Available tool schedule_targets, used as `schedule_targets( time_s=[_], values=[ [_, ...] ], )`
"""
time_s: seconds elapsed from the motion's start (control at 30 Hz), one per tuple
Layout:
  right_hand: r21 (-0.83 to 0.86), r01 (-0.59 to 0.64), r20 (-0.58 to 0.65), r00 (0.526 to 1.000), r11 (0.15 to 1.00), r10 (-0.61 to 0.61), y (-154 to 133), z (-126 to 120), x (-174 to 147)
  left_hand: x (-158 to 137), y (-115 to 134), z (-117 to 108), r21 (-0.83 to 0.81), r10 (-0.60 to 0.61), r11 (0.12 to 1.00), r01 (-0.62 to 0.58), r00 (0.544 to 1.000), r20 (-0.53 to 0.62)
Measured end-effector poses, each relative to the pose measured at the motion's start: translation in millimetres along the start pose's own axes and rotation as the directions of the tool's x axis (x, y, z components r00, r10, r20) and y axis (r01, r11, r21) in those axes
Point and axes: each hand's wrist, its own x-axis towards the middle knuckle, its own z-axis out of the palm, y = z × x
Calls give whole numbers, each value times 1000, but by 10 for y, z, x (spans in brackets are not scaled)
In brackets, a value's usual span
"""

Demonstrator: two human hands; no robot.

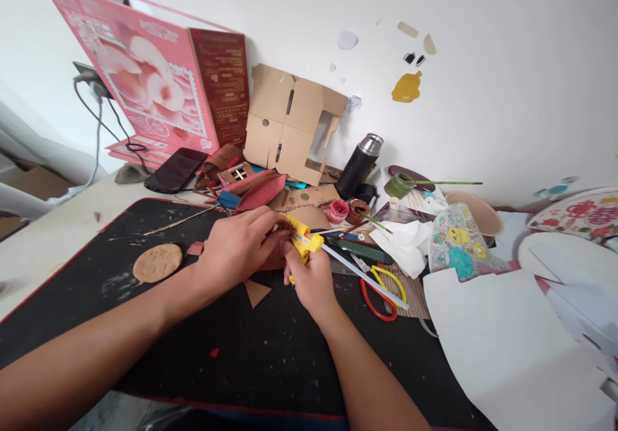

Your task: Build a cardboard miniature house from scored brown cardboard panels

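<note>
My right hand (311,279) is wrapped round a yellow hot glue gun (300,230), its nozzle end turned toward my left hand. A long whitish glue stick (364,276) sticks out of the gun's back and slants down to the right. My left hand (241,241) is closed at the front of the gun, and its bent fingers hide what they hold. Below the hands shows a reddish-brown piece (271,261), partly covered. A small brown cardboard triangle (257,293) lies on the black mat (270,360) just under them.
Scissors (386,292) with red and yellow handles lie to the right. Behind are a black thermos (358,167), paint jars (337,211), a cut cardboard sheet (290,122) and a pink box (159,83). A round clay-coloured disc (157,263) and a phone (176,169) lie left.
</note>
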Motion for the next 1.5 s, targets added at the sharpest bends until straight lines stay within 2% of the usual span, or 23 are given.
schedule_targets(
  time_s=[0.17,0.37,0.53,0.7,0.8,0.9,0.97,1.0,1.1,1.17,1.23,1.33,1.4,1.5],
  values=[
    [-66,17,-11,1000,998,-18,6,-17,4,8,2,22,101,176,980,-170,983,-53],
    [-183,3,-37,999,983,-9,54,-82,23,101,76,22,208,216,953,-219,976,34],
    [-254,15,-38,999,967,-26,30,-102,39,195,96,49,224,136,962,-155,986,100],
    [-84,-9,-3,1000,996,9,29,-46,37,228,42,42,253,-6,967,-36,987,163],
    [-14,-25,-3,1000,1000,25,3,-29,42,239,-29,-75,252,-126,963,95,986,107],
    [43,-46,-40,998,998,48,-63,-50,64,240,-105,-250,100,-230,969,225,973,34],
    [85,-58,-50,997,995,63,-106,-73,83,229,-150,-336,-133,-270,951,278,960,76],
    [105,-62,-53,996,992,68,-121,-82,92,219,-171,-359,-266,-295,910,318,948,122],
    [177,-73,-59,995,982,85,-133,-95,110,180,-217,-351,-605,-350,655,452,892,288],
    [209,-75,-66,994,975,90,-123,-91,113,153,-228,-318,-727,-355,487,485,870,342],
    [216,-77,-66,993,973,93,-110,-83,112,130,-224,-294,-785,-354,392,479,866,352],
    [222,-76,-65,994,972,93,-102,-74,109,99,-211,-298,-817,-363,344,463,868,339],
    [238,-71,-67,994,969,90,-103,-71,109,79,-214,-321,-804,-379,348,483,857,350],
    [273,-68,-68,994,959,90,-107,-71,111,53,-241,-365,-736,-373,430,523,845,382]
  ],
)
